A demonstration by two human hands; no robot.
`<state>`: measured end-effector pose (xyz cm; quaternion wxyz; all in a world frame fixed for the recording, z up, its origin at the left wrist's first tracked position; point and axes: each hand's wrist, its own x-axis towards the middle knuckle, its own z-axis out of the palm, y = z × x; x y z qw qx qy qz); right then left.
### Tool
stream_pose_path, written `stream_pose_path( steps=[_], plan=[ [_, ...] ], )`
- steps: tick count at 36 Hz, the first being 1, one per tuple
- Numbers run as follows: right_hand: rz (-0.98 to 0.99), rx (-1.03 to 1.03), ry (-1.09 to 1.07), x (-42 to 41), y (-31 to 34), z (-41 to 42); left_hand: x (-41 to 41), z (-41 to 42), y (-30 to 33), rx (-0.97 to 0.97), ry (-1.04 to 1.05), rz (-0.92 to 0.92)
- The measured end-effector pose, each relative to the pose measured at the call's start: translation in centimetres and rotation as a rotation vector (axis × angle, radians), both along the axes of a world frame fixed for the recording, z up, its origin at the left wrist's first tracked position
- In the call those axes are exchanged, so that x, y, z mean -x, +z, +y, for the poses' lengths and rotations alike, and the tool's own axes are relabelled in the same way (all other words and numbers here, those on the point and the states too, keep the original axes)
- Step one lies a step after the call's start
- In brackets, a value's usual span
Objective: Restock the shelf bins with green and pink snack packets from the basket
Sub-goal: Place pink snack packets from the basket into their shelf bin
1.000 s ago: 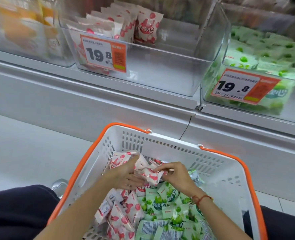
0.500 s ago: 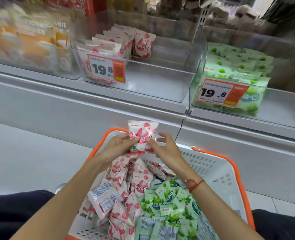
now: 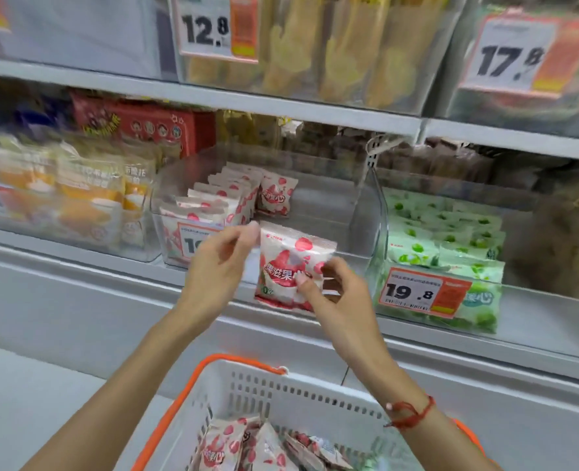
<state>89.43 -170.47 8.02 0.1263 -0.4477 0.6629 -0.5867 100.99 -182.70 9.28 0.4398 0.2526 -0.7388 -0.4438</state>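
Observation:
My right hand (image 3: 344,300) pinches a pink snack packet (image 3: 289,260) by its lower right part and holds it upright in front of the clear pink-packet bin (image 3: 328,215). My left hand (image 3: 216,266) is beside it, fingers relaxed, fingertips just at the packet's top left corner. A row of pink packets (image 3: 220,202) stands in the bin's left half; its right half is bare. The neighbouring bin to the right holds green packets (image 3: 451,232). Below, the white basket with an orange rim (image 3: 233,360) shows more pink packets (image 3: 233,447).
Price tags reading 19.8 hang on both bin fronts (image 3: 424,294). Orange-yellow packets (image 3: 77,192) fill the bin at the left. An upper shelf (image 3: 281,107) with other goods overhangs the bins. A grey shelf ledge (image 3: 111,300) runs below them.
Both hands lifted one pink packet out of the basket and up to the front of the pink bin. The left hand's grip has loosened. The view tilted upward.

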Motion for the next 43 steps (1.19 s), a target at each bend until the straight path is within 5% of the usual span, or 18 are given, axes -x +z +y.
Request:
stream_pose_path(
  steps=[2, 8, 17, 28, 43],
  plan=[
    [0.048, 0.034, -0.026, 0.8, 2.1, -1.4, 0.4, -2.6, 1.5, 0.111, 0.135, -0.013],
    [-0.066, 0.011, -0.129, 4.2, 6.1, -8.4, 1.4, -9.8, 2.5, 0.592, 0.306, -0.565],
    [0.031, -0.455, -0.226, 10.8, 4.7, -21.2, 2.5, -12.4, 2.6, 0.531, 0.246, -0.784],
    [0.241, -0.553, -0.258, 14.2, 1.6, -25.9, 2.8, -12.8, 1.9, 0.59, 0.236, -0.835],
    [-0.446, -0.243, -0.133, 13.6, 1.2, -26.5, 2.9, -12.7, 1.8, 0.595, 0.256, -0.803]
  ],
)
